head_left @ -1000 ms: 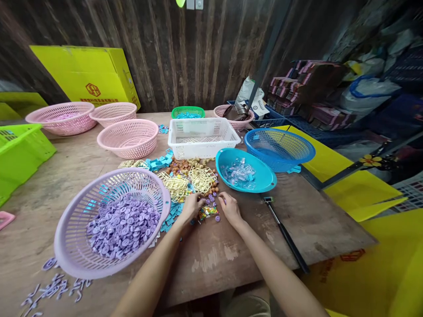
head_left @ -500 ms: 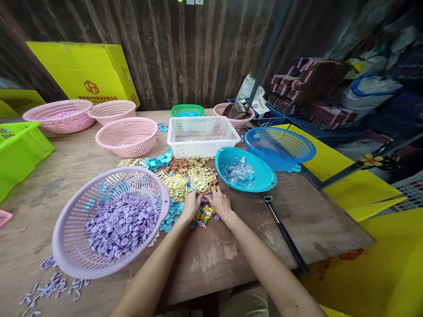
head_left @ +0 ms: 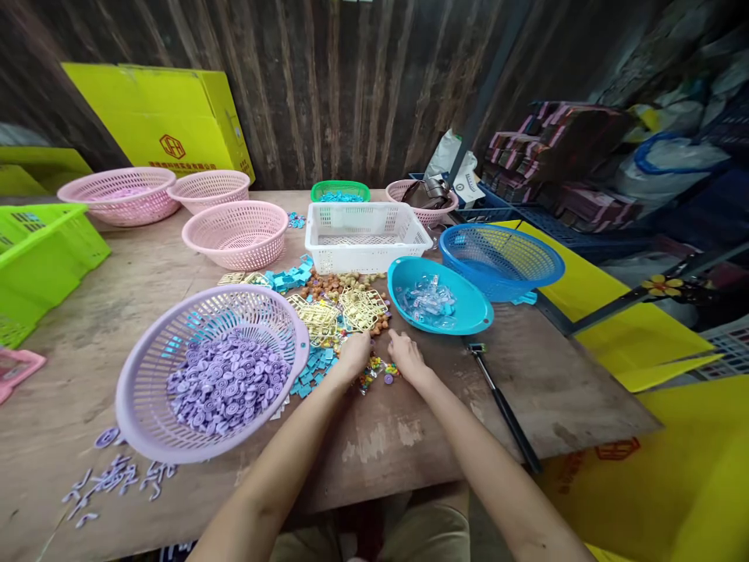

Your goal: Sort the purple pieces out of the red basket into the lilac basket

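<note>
My left hand (head_left: 353, 355) and my right hand (head_left: 405, 356) rest side by side on a heap of small plastic parts (head_left: 374, 373) in the middle of the wooden table (head_left: 409, 437). Their fingers curl down into the multicoloured and purple bits; whether either pinches a piece I cannot tell. Just beyond the fingers lie yellow plastic frames (head_left: 345, 312) and brown beads (head_left: 328, 285). A lilac basket (head_left: 146, 406) full of purple round pieces (head_left: 228, 382) sits left of my left hand. A teal bowl (head_left: 468, 316) with clear parts stands right of my right hand.
A white crate (head_left: 366, 234), a blue basket (head_left: 503, 261), three pink baskets (head_left: 237, 234) and a green basket (head_left: 339, 190) stand farther back. A black rod (head_left: 503, 410) lies at the right. Green bins (head_left: 40, 257) sit at left, purple scraps (head_left: 117, 476) near the front edge.
Both hands have shifted a little within the heap, the right one moving from over the yellow frames back toward me. The camera view has drifted slightly.
</note>
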Demonstrator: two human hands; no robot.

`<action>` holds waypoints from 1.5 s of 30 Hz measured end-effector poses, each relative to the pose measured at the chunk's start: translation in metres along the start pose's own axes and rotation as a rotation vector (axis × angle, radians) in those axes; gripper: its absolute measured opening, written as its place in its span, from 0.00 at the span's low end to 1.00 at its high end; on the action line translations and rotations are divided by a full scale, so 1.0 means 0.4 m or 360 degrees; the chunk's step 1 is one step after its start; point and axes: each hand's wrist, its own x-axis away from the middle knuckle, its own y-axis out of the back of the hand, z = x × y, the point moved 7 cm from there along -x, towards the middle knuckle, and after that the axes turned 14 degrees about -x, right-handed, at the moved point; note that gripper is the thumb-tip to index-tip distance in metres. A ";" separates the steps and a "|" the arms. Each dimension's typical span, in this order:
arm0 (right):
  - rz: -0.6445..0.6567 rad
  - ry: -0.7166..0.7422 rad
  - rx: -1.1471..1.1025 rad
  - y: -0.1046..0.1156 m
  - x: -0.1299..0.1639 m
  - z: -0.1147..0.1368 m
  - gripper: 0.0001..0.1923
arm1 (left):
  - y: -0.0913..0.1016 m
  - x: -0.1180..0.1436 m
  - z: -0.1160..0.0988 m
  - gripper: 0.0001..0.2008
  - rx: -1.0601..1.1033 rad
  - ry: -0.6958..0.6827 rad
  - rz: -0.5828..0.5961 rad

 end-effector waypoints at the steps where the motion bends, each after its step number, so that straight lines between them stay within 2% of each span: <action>1: 0.0007 0.0004 -0.0036 0.008 0.002 -0.004 0.11 | 0.018 0.014 0.009 0.09 0.0089 0.0014 -0.0045; 3: 0.0030 0.0000 -0.0145 0.023 0.009 -0.013 0.08 | 0.070 0.062 0.042 0.10 0.0371 0.0050 -0.0197; 5: 0.0069 -0.0017 -0.0269 0.033 0.015 -0.014 0.04 | 0.133 0.135 0.100 0.12 0.0651 0.0101 -0.0381; 7: 0.0146 -0.0044 -0.0628 0.032 0.022 0.009 0.03 | 0.195 0.218 0.189 0.13 0.0770 0.0228 -0.0579; 8: 0.0205 -0.0041 -0.0898 0.027 0.026 0.037 0.04 | 0.223 0.261 0.245 0.13 0.0754 0.0360 -0.0694; 10: 0.0378 0.0038 -0.1482 0.006 0.039 0.138 0.07 | 0.253 0.333 0.358 0.13 0.0566 0.0669 -0.0790; 12: 0.0578 0.0220 -0.1753 -0.026 0.064 0.281 0.09 | 0.247 0.374 0.450 0.13 0.0317 0.0908 -0.0651; 13: 0.0638 0.0316 -0.1761 -0.044 0.081 0.355 0.09 | 0.234 0.385 0.485 0.14 0.0181 0.0994 -0.0511; 15: 0.0622 0.0475 -0.1604 -0.080 0.114 0.481 0.09 | 0.210 0.404 0.532 0.18 -0.0056 0.1139 -0.0311; 17: 0.0483 0.0780 -0.1298 -0.097 0.150 0.572 0.12 | 0.210 0.423 0.543 0.22 -0.0209 0.1222 -0.0331; 19: 0.0300 0.1053 -0.1038 -0.097 0.182 0.594 0.15 | 0.237 0.444 0.518 0.23 -0.0266 0.1218 -0.0587; 20: 0.0193 0.1122 -0.0950 -0.090 0.190 0.573 0.16 | 0.253 0.455 0.494 0.23 -0.0252 0.1178 -0.0756; 22: -0.0043 0.1069 -0.0834 -0.066 0.191 0.475 0.14 | 0.273 0.466 0.433 0.20 -0.0113 0.1020 -0.1044; 24: -0.0296 0.0773 -0.0645 -0.038 0.179 0.325 0.10 | 0.254 0.442 0.358 0.16 0.0174 0.0753 -0.1100; 26: -0.0415 0.0461 -0.0369 -0.024 0.179 0.179 0.07 | 0.196 0.376 0.264 0.12 0.0472 0.0389 -0.0897; 28: -0.0419 0.0333 -0.0088 -0.028 0.194 0.079 0.06 | 0.131 0.296 0.163 0.09 0.0570 0.0063 -0.0680; 30: -0.0383 0.0340 0.0093 -0.044 0.214 0.028 0.06 | 0.068 0.213 0.091 0.08 0.0491 -0.0040 -0.0472; 31: -0.0370 0.0368 0.0137 -0.053 0.223 0.016 0.06 | 0.042 0.175 0.070 0.08 0.0414 -0.0002 -0.0373; 33: -0.0381 0.0414 0.0151 -0.064 0.236 0.004 0.07 | 0.008 0.112 0.046 0.09 0.0235 0.0085 -0.0199; 36: -0.0438 0.0494 0.0061 -0.068 0.245 0.001 0.09 | -0.004 0.066 0.038 0.10 0.0019 0.0171 -0.0049; 39: -0.0476 0.0577 -0.0055 -0.065 0.251 0.000 0.09 | 0.004 0.059 0.037 0.11 -0.0084 0.0157 -0.0017; 45: -0.0481 0.0592 -0.0192 -0.068 0.252 -0.014 0.10 | 0.008 0.053 0.027 0.12 -0.0197 0.0097 -0.0018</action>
